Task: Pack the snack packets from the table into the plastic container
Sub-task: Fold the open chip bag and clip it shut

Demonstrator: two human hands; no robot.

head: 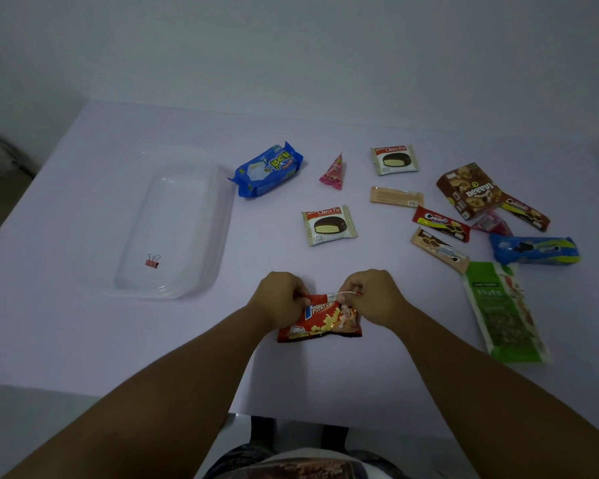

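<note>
A red potato snack packet [320,321] lies near the table's front edge, and both hands pinch its top edge. My left hand [280,299] grips the top left corner. My right hand [374,295] grips the top right, where a thin white strip shows. The clear plastic container [218,216] stands to the left, holding only a small pink binder clip [152,261]. Other packets lie spread out: a blue biscuit pack [267,169], a pink pyramid packet [333,171], two Choco Pie packets [328,224] [394,160] and a green nuts bag [504,311].
At the right lie a brown cookie box [465,190], a beige wafer bar [396,196], two red cream biscuit packs [441,223] [525,212], a tan biscuit pack [438,249], a second pink packet [491,223] and a blue cookie pack [535,249]. White table [66,333] edge runs near me.
</note>
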